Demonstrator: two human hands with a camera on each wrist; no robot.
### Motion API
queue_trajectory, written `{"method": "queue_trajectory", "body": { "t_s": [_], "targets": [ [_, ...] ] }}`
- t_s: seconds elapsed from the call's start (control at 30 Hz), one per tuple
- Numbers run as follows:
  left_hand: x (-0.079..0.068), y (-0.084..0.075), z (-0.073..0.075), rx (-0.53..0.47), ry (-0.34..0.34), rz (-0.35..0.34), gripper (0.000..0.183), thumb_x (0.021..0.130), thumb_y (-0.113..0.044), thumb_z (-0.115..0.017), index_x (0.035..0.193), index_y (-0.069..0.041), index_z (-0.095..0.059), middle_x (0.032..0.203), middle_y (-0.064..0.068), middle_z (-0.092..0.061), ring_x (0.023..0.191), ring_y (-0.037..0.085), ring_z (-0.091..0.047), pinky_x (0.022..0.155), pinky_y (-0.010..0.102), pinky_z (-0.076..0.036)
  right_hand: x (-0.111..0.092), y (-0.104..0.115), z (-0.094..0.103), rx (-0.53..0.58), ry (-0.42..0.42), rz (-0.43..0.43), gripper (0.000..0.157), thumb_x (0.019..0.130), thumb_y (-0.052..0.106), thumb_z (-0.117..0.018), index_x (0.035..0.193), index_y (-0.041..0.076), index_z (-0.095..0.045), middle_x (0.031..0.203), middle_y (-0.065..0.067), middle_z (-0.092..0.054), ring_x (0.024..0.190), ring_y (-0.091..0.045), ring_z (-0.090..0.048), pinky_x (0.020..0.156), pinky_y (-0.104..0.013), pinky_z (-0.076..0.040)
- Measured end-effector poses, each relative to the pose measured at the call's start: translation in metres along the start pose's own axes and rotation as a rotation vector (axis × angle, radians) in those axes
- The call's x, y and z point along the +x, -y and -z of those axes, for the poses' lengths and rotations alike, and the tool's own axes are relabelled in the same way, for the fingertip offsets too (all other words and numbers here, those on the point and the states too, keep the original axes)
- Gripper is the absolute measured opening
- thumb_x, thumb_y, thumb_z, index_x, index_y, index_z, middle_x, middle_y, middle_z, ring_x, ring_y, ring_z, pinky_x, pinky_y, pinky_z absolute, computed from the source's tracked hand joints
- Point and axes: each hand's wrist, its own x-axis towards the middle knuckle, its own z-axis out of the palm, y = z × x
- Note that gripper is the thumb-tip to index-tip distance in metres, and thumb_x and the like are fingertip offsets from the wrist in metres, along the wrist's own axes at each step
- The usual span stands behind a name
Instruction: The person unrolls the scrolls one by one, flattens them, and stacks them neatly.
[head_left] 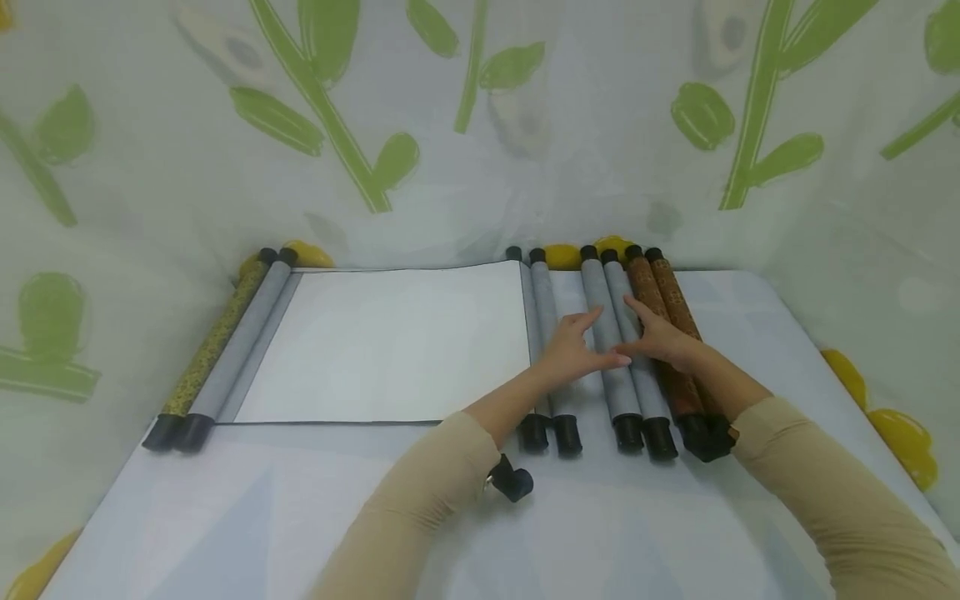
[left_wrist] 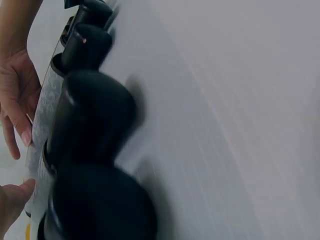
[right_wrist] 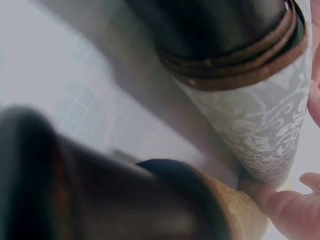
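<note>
Over a pair of grey patterned scrolls, my left hand (head_left: 572, 354) spreads thumb and index finger in a C shape, with its fingertips over the left grey scroll (head_left: 622, 392). Facing it, my right hand (head_left: 663, 340) reaches across the brown scrolls to the right grey scroll (head_left: 651, 396). Its thumb (right_wrist: 280, 200) lies between that pale patterned roll (right_wrist: 260, 125) and a brown scroll (right_wrist: 245, 212). In the left wrist view the right hand's fingers (left_wrist: 17, 117) extend loosely, while the left thumb (left_wrist: 22, 191) sits at the lower left. Neither hand grips a roll.
Left of the hands lies a partly unrolled scroll with a white sheet (head_left: 397, 350). A yellow-green scroll (head_left: 225, 333) rests along its left roll (head_left: 243, 342). Another grey scroll (head_left: 558, 396) lies by its right edge. Black knobs cap the rolls. Behind hangs a leaf-patterned cloth (head_left: 585, 150).
</note>
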Motion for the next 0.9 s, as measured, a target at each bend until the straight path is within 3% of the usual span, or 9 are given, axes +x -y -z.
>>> {"method": "queue_trajectory", "body": {
  "t_s": [0.17, 0.3, 0.57, 0.73, 0.9],
  "targets": [
    [0.008, -0.002, -0.011, -0.080, 0.009, 0.042, 0.092, 0.078, -0.041, -0.075, 0.151, -0.018, -0.024, 0.154, 0.014, -0.024, 0.141, 0.024, -0.024, 0.109, 0.041, -0.032, 0.002, 0.000, -0.001, 0.020, 0.004, 0.014, 0.101, 0.086, 0.016, -0.068, 0.151, 0.007, 0.008, 0.154, -0.027, 0.009, 0.140, -0.048, 0.004, 0.107, -0.066, -0.011],
    [0.011, 0.001, -0.020, -0.251, 0.018, 0.104, 0.091, 0.078, -0.033, -0.077, 0.151, -0.016, -0.025, 0.155, 0.012, -0.023, 0.141, 0.023, -0.024, 0.110, 0.038, -0.031, 0.002, 0.001, -0.006, 0.028, -0.012, 0.007, 0.101, 0.085, 0.018, -0.069, 0.151, 0.006, 0.007, 0.154, -0.028, 0.007, 0.140, -0.048, 0.003, 0.107, -0.066, -0.011],
    [0.014, 0.009, -0.031, -0.559, -0.033, 0.208, 0.083, 0.078, -0.015, -0.078, 0.148, -0.015, -0.033, 0.154, 0.008, -0.027, 0.140, 0.022, -0.027, 0.110, 0.037, -0.030, 0.002, 0.005, -0.016, 0.057, -0.091, -0.051, 0.101, 0.083, 0.021, -0.072, 0.152, 0.008, 0.002, 0.155, -0.028, 0.004, 0.140, -0.048, -0.003, 0.107, -0.064, -0.016],
    [0.018, 0.007, -0.033, -0.698, -0.057, 0.263, 0.081, 0.073, -0.005, -0.080, 0.144, -0.016, -0.041, 0.150, 0.010, -0.034, 0.130, 0.021, -0.042, 0.109, 0.038, -0.031, 0.002, 0.007, -0.019, 0.115, -0.070, -0.057, 0.097, 0.086, 0.018, -0.068, 0.152, 0.010, 0.003, 0.154, -0.029, 0.006, 0.139, -0.048, -0.003, 0.108, -0.064, -0.015],
    [0.018, 0.006, -0.033, -0.712, -0.025, 0.253, 0.081, 0.071, 0.003, -0.079, 0.142, -0.016, -0.044, 0.139, 0.012, -0.050, 0.117, 0.019, -0.055, 0.108, 0.034, -0.032, -0.002, 0.005, -0.021, 0.253, 0.005, -0.028, 0.094, 0.088, 0.015, -0.064, 0.152, 0.013, 0.005, 0.153, -0.029, 0.011, 0.136, -0.048, -0.008, 0.102, -0.050, -0.032]
  ]
}}
